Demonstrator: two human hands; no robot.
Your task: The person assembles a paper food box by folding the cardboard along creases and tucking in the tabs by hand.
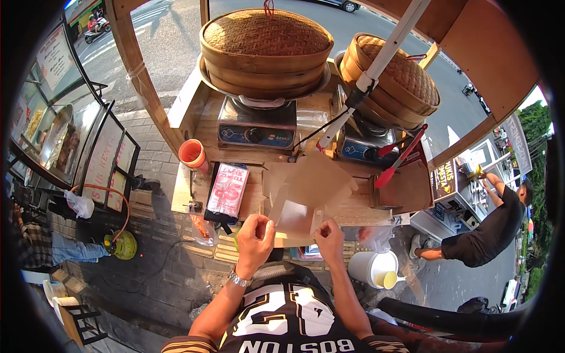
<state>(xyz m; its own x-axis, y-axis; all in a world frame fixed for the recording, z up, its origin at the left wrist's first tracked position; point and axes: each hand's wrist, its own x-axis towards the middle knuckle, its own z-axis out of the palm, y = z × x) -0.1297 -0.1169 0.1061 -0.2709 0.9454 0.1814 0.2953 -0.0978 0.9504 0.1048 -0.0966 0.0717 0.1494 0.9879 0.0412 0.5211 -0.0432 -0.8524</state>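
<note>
In front of me, over the near edge of the wooden counter, is a brown paper food box (315, 179) with its large flap raised on the far side. Its inside looks pale and shiny, with nothing in it. My left hand (256, 238) is closed, pinching the near left side of the box. At the near right side my right hand (329, 238) pinches the box between curled fingers and thumb. Just left of the box lies a pack of plastic bags (228, 189), white with red print, on something black. The fingertips' exact grip is partly hidden.
Two bamboo steamers (268, 50) (391, 79) sit on gas stoves (257, 123) (368, 144) behind the box. A white pole (376, 65) slants between them. Nearby are an orange cup (193, 154), red tongs (400, 159), a cardboard box (406, 191), a white bucket (368, 267) and another person (491, 223).
</note>
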